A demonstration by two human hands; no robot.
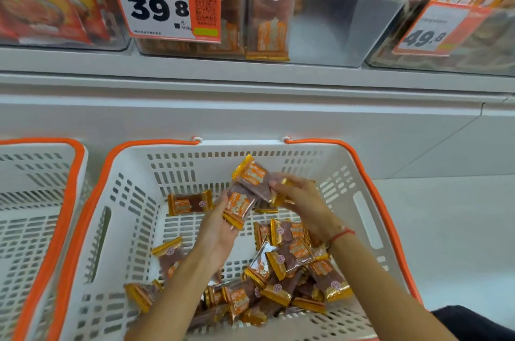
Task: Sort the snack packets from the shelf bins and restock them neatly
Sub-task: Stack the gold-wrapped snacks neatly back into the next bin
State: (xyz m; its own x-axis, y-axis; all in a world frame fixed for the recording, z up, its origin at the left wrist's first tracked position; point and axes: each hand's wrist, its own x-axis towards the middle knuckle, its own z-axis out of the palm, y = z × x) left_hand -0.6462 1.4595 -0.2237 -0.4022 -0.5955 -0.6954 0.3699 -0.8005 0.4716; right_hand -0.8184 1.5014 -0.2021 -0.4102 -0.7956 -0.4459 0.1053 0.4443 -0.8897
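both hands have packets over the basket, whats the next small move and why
Probably stack the right hand's packet squarely onto the packet in the left hand: the two overlap askew, and the clear shelf bin above has open space for a neat stack.
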